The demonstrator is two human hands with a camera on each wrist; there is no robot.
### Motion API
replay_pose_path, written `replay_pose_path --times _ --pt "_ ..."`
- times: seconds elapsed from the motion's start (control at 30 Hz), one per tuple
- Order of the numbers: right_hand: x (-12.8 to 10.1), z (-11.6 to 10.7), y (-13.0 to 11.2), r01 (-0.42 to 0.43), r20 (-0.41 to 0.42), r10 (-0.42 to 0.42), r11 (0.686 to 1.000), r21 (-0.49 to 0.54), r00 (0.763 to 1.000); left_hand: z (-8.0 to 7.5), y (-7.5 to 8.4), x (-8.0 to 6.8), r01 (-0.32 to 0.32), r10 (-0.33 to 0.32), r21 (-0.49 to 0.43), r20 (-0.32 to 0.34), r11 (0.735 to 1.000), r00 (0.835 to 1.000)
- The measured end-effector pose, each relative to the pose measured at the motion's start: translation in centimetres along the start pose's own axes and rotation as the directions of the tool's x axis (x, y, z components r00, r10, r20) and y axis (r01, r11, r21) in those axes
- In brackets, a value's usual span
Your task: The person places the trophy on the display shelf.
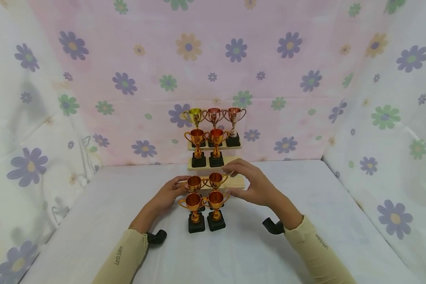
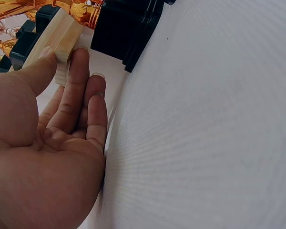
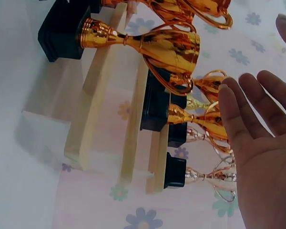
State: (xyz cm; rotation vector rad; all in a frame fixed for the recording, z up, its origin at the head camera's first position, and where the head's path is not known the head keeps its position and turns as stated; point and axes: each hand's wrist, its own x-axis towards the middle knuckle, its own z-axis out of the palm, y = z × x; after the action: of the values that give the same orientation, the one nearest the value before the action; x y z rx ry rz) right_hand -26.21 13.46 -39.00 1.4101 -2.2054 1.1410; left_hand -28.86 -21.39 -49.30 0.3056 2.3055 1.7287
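Observation:
A tiered wooden display rack has its lowest board (image 1: pixel 236 182) between the two hands. My left hand (image 1: pixel 168 193) grips the left end of that board, the thumb over it and fingers below, as the left wrist view shows. Two orange-gold trophy cups stand at the lowest board, one at left (image 1: pixel 194 182) and one in the middle (image 1: pixel 215 179), their bases partly hidden by the front cups. My right hand (image 1: pixel 252 183) is spread beside the middle cup, fingertips close to its handle, holding nothing. In the right wrist view its fingers (image 3: pixel 250 107) are extended.
Two more orange-gold trophies, at left (image 1: pixel 196 223) and right (image 1: pixel 216 221), stand on the white tabletop before the rack. Two stand on the middle board (image 1: pixel 230 159). The top board (image 1: pixel 214 148) bears one yellow-gold and two pinkish trophies. A flowered cloth (image 1: pixel 145 118) hangs behind.

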Motion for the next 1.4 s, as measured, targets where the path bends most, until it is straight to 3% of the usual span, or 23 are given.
replay_pose_path --times 0.4,0.97,1.4 --pt "-0.1 2.0 -0.7 -0.033 0.170 0.040 0.999 -0.040 0.985 0.1 0.0 0.0 0.005 -0.005 -0.010 0.007 1.000 1.000" --pt "-0.1 3.4 -0.7 -0.057 0.254 0.062 0.998 -0.028 0.965 0.0 -0.2 0.1 -0.011 0.011 -0.018 0.013 1.000 1.000" --pt "-0.1 3.6 -0.5 -0.042 0.251 0.056 0.997 -0.058 0.966 0.1 0.0 -0.2 -0.012 0.012 -0.037 0.007 0.999 1.000"
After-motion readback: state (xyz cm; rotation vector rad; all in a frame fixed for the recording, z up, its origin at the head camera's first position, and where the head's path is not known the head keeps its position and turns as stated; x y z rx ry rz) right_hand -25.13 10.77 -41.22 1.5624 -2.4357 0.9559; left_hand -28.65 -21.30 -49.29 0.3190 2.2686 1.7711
